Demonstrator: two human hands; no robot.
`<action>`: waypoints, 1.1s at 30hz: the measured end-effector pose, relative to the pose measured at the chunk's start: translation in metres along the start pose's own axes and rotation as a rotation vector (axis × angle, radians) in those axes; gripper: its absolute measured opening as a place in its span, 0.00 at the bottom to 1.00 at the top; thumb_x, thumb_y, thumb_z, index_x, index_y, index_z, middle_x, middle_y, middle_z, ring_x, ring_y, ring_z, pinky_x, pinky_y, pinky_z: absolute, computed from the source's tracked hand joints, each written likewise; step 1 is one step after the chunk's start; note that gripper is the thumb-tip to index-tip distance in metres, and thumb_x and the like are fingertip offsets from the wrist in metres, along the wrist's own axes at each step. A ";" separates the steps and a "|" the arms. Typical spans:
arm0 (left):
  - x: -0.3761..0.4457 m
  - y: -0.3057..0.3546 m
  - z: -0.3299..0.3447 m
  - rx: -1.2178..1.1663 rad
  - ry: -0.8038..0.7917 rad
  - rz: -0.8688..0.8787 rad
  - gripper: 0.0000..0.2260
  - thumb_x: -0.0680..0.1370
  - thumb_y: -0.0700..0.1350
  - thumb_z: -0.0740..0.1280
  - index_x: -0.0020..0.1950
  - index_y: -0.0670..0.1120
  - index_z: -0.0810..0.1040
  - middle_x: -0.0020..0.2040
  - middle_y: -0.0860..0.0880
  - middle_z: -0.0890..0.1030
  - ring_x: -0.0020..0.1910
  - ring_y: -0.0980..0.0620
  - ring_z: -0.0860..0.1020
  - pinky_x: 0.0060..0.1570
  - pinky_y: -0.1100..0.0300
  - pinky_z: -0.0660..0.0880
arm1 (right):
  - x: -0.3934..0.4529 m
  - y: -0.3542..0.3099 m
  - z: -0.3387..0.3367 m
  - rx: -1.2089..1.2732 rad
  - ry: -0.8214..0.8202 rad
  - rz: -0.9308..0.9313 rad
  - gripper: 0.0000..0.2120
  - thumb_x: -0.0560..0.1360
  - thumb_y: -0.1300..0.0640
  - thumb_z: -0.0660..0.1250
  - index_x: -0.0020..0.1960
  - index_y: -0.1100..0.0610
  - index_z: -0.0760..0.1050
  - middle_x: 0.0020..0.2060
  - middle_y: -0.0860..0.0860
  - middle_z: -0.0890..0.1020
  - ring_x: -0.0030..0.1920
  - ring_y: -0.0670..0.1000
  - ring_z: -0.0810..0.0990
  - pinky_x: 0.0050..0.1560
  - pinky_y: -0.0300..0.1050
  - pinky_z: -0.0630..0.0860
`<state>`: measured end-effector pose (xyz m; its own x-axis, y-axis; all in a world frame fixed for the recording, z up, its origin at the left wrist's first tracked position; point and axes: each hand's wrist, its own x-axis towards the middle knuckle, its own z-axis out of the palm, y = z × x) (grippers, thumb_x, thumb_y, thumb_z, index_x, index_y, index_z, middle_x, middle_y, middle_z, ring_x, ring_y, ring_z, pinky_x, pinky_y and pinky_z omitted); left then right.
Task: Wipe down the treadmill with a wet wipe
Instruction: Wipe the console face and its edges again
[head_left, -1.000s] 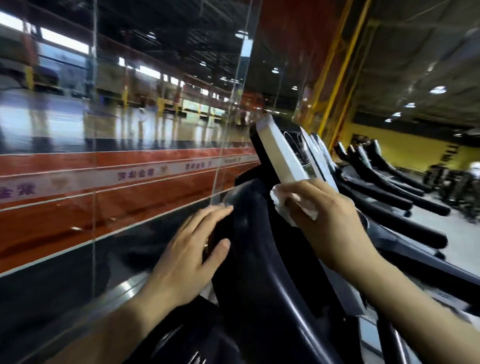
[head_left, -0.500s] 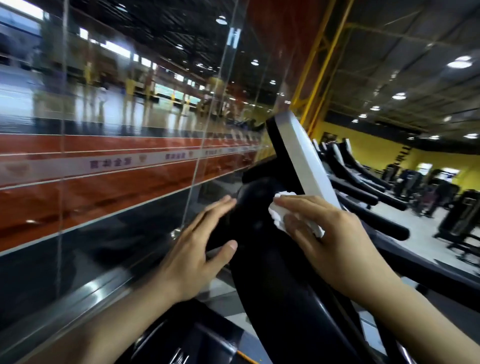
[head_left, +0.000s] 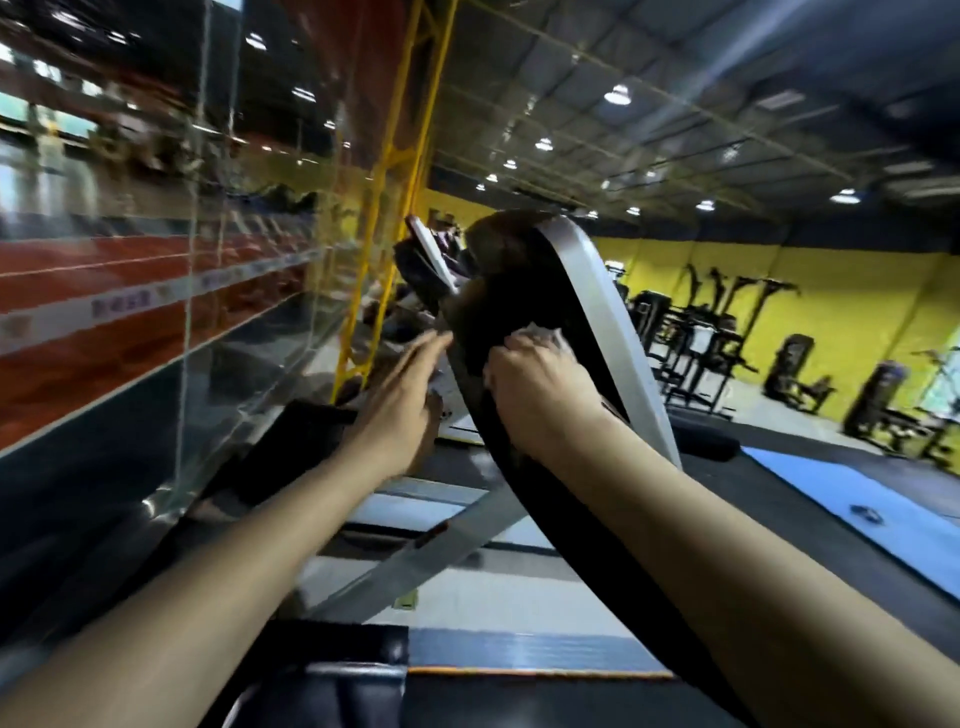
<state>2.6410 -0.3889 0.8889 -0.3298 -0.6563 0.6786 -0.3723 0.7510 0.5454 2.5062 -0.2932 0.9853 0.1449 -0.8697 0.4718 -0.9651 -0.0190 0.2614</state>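
glass wall (head_left: 156, 291); yellow wall (head_left: 831, 280), weight machines (head_left: 696, 332), blue mat (head_left: 852, 499)

Most of the wet wipe (head_left: 540, 332) lies hidden under the right hand (head_left: 535, 387) against the treadmill (head_left: 524, 291); beyond the treadmill, the left hand (head_left: 402, 402) fingertips blur.

Treadmill console (head_left: 524, 291) is standing at centre, its upright running down toward the viewer. Right hand (head_left: 540, 395) is lying on the console's near face with the wet wipe (head_left: 540, 335) under its fingers, wipe touching the console. Left hand (head_left: 400, 400) is sitting just left of the console, fingertips reaching its left edge. Glass wall (head_left: 156, 291) is running along the left. More treadmills (head_left: 426, 260) are lining up behind the console. Weight machines (head_left: 696, 338) are standing far right, with a floor mat (head_left: 852, 499) lying before them.
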 end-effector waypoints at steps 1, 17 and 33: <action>0.011 0.000 -0.008 -0.017 -0.012 -0.017 0.28 0.82 0.32 0.58 0.81 0.49 0.63 0.82 0.49 0.61 0.80 0.49 0.60 0.77 0.48 0.62 | 0.008 -0.006 -0.003 -0.015 -0.009 0.096 0.13 0.79 0.60 0.58 0.54 0.62 0.80 0.55 0.60 0.81 0.60 0.62 0.77 0.58 0.52 0.71; 0.006 0.032 -0.038 0.051 -0.262 0.004 0.27 0.82 0.32 0.54 0.80 0.49 0.65 0.79 0.46 0.66 0.78 0.45 0.63 0.74 0.54 0.62 | -0.037 -0.058 0.043 -0.162 0.116 0.183 0.28 0.74 0.60 0.50 0.71 0.61 0.73 0.67 0.58 0.76 0.60 0.62 0.79 0.59 0.55 0.74; -0.025 0.050 -0.015 0.030 -0.372 0.017 0.33 0.82 0.33 0.54 0.84 0.55 0.51 0.84 0.59 0.50 0.82 0.51 0.53 0.78 0.54 0.54 | -0.143 -0.013 0.043 -0.047 0.465 0.136 0.21 0.83 0.57 0.62 0.75 0.55 0.71 0.77 0.55 0.67 0.77 0.57 0.66 0.70 0.55 0.69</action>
<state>2.6436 -0.3341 0.9064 -0.6265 -0.6298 0.4591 -0.3878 0.7629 0.5173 2.4890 -0.1898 0.8783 0.1111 -0.5503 0.8275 -0.9726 0.1111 0.2044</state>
